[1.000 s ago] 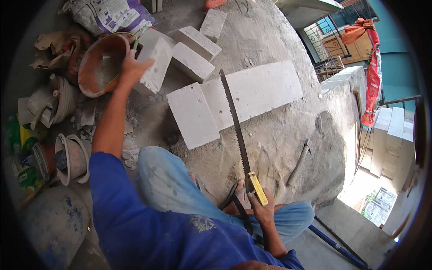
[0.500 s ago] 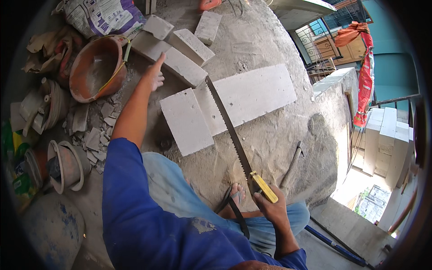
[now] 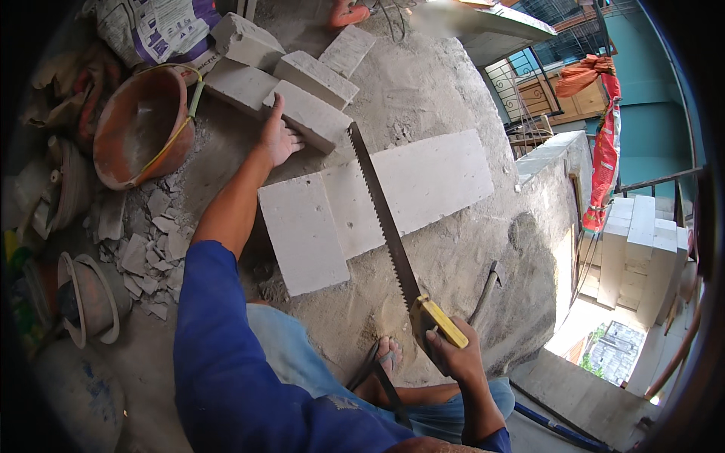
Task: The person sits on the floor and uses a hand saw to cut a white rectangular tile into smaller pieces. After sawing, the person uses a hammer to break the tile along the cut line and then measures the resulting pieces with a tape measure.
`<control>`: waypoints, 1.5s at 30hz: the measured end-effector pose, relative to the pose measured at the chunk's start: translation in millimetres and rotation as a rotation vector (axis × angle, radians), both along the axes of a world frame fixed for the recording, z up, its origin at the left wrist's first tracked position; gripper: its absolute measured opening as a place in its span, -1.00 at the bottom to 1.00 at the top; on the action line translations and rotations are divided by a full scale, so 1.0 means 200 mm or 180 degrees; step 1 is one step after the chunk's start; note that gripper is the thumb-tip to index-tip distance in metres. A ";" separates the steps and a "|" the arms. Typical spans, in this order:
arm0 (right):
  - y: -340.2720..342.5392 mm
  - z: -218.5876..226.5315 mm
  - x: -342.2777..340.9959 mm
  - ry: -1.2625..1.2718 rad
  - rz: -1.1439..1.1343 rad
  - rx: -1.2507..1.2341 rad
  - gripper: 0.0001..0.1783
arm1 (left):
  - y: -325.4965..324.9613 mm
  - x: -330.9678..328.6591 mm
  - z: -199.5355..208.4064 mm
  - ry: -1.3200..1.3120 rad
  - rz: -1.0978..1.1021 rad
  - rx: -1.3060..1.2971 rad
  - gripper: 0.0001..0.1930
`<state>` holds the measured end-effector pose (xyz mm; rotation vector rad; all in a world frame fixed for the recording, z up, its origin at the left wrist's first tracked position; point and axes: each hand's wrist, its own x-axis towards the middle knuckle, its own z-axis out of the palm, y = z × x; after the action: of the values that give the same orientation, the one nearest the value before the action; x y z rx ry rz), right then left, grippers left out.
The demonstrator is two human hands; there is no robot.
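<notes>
My right hand (image 3: pixel 458 349) grips the yellow and black handle of a hand saw (image 3: pixel 381 208). The saw's long toothed blade slants up and left across a pale long block (image 3: pixel 434 181). My left hand (image 3: pixel 281 142) is beside a narrower pale block (image 3: pixel 311 115), its thumb raised against that block's edge and its fingers spread along the near side. A squarish pale block (image 3: pixel 303 234) lies by the left end of the long one, nearer to me.
More pale blocks (image 3: pixel 317 79) lie farther back. To the left are an orange-brown basin (image 3: pixel 143 124), broken chips (image 3: pixel 155 257) and a printed sack (image 3: pixel 162 30). A hammer (image 3: pixel 487 291) rests on the dusty ground at right. Blocks (image 3: pixel 638 249) are stacked farther right.
My left hand has moved right, up to the narrower block, which now shows a step from the piece behind it. The saw stays in my right hand, and the view has shifted slightly.
</notes>
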<state>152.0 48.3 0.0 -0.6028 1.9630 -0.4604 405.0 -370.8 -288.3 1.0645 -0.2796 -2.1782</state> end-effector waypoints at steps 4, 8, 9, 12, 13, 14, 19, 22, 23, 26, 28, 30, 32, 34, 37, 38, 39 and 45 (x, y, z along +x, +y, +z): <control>-0.25 -0.15 0.03 0.0339 0.0317 -0.0263 -0.72 | -0.14 -0.09 -0.06 -0.0052 -0.0448 -0.0418 0.62; -0.30 -0.44 -0.08 0.0556 0.0191 -0.0774 -0.68 | -0.17 0.06 0.13 -0.1798 -0.1529 -0.1042 0.43; -0.30 -0.41 -0.04 0.0612 0.0125 -0.0771 -0.67 | -0.14 0.12 0.25 -0.1981 -0.1448 -0.1240 0.39; -0.08 -0.51 0.03 0.0344 -0.0159 -0.0890 -0.67 | 0.09 0.28 0.49 -0.2270 -0.0828 -0.1419 0.28; -0.06 -0.44 0.10 -0.0138 -0.0428 -0.0845 -0.69 | 0.22 0.35 0.51 -0.2252 -0.0364 -0.1208 0.25; -0.01 -0.46 0.15 -0.0181 -0.0593 -0.0960 -0.71 | 0.34 0.38 0.53 -0.2176 0.0101 -0.1040 0.22; -0.02 -0.64 0.23 0.0143 -0.0048 -0.1595 -0.76 | 1.15 0.17 0.55 -0.0804 0.0403 0.0080 -0.03; -0.20 -0.68 0.29 0.0426 0.0280 -0.1939 -0.79 | 1.31 0.10 0.56 -0.1622 0.0269 -0.0322 -0.17; -0.27 -0.70 0.31 0.0484 0.0395 -0.2079 -0.80 | 1.32 0.11 0.55 -0.1568 0.0206 -0.0285 -0.18; -0.45 -0.76 0.39 0.0462 0.0423 -0.2329 -0.77 | 1.35 0.08 0.56 -0.1438 0.0216 -0.0242 -0.20; -0.52 -0.79 0.43 0.0352 0.0405 -0.2367 -0.76 | 1.39 0.02 0.55 -0.1475 0.0322 -0.0375 -0.20; -0.57 -0.81 0.44 0.0249 0.0424 -0.2314 -0.76 | 1.44 -0.03 0.50 -0.1766 0.0616 -0.0454 -0.22; -0.57 -0.80 0.44 0.0244 0.0485 -0.2259 -0.78 | 1.48 -0.05 0.43 -0.1849 0.0772 -0.0508 -0.24; -0.59 -0.77 0.44 0.0302 0.0588 -0.2065 -0.80 | 1.47 -0.05 0.39 -0.1796 0.0865 -0.0596 -0.27; -0.60 -0.78 0.47 0.0472 0.0712 -0.2249 -0.76 | 1.49 -0.05 0.38 -0.2040 0.0974 -0.0664 -0.29; -0.61 -0.78 0.48 0.0533 0.0742 -0.2286 -0.76 | 1.49 -0.05 0.37 -0.2090 0.0903 -0.0643 -0.31; -0.61 -0.78 0.49 0.0592 0.0773 -0.2321 -0.77 | 1.48 -0.03 0.35 -0.2141 0.0831 -0.0622 -0.32; -0.65 -0.78 0.54 0.0589 0.0777 -0.2289 -0.80 | 1.44 0.01 0.35 -0.2055 0.0820 -0.0872 -0.37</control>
<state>259.1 -82.3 -156.4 -1.3591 1.8329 -0.9938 406.9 -82.1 -218.3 1.5191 -0.6664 -1.4703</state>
